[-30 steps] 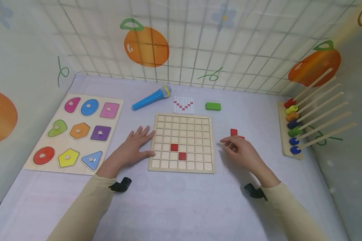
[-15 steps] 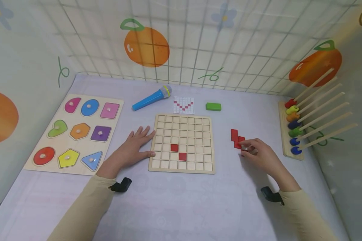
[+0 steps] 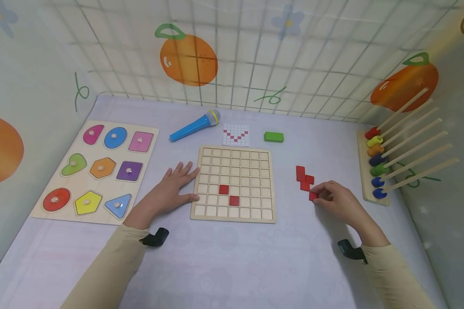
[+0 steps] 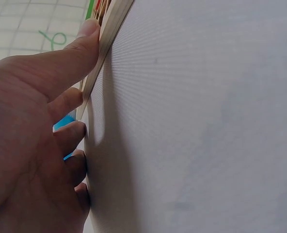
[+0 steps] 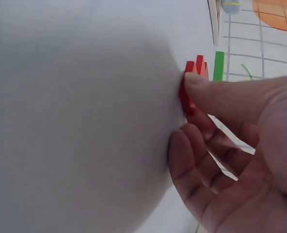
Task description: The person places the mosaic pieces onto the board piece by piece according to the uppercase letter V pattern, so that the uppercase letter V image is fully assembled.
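A wooden grid board (image 3: 232, 219) lies mid-table, with two red square tiles set diagonally in its cells. My left hand (image 3: 164, 193) rests at the board's left edge, fingers spread, thumb and fingertips touching the frame. To the right of the board, my right hand (image 3: 338, 201) pinches a red square tile (image 3: 312, 196) between thumb and fingers. The right wrist view shows the thumb on that tile's near side, the tile standing close to the tabletop. Several other red tiles (image 3: 305, 186) lie together just beyond it, up and to the left.
Behind the board lie a blue toy microphone (image 3: 191, 128), a pattern card (image 3: 236, 135) with a red V, and a green block (image 3: 273, 137). A shape puzzle board (image 3: 100, 148) sits on the left. At right stands a pegged bead rack (image 3: 367, 193).
My right hand has moved right and toward me, from beside the board to the nearest red tile, and now pinches it. The left hand stays put.
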`<state>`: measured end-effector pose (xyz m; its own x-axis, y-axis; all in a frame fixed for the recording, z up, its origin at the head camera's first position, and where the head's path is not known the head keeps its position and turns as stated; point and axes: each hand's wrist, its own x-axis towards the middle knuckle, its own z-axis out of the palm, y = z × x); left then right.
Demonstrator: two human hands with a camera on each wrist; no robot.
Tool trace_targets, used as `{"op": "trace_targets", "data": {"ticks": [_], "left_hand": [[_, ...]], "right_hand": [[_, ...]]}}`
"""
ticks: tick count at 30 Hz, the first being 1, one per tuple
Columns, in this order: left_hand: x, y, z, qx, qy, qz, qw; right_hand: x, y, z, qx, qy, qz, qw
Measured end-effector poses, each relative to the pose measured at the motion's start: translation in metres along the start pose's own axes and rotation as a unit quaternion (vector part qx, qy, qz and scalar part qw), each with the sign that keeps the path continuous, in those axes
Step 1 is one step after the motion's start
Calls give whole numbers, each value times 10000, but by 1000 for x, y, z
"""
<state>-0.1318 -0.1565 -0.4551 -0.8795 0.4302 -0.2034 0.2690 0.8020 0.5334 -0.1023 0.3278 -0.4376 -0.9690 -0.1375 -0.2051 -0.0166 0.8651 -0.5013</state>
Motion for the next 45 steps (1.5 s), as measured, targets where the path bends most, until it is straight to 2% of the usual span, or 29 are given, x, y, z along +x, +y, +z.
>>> {"op": "trace_targets", "data": {"ticks": [10, 25, 36, 45], "left_hand": [[0, 0, -1, -11, -16, -18, 10000], [0, 0, -1, -29, 4, 41, 10000], [-1, 2, -1, -21, 26, 14, 10000], [0, 0, -1, -6, 22, 45, 10000]], "right_hand": [[2, 3, 2, -52, -49, -69, 10000], [3, 1, 2, -8, -177, 103, 9998], [4, -2, 3, 144, 66, -104, 9998], [5, -12, 8, 270, 251, -12, 9993]]}}
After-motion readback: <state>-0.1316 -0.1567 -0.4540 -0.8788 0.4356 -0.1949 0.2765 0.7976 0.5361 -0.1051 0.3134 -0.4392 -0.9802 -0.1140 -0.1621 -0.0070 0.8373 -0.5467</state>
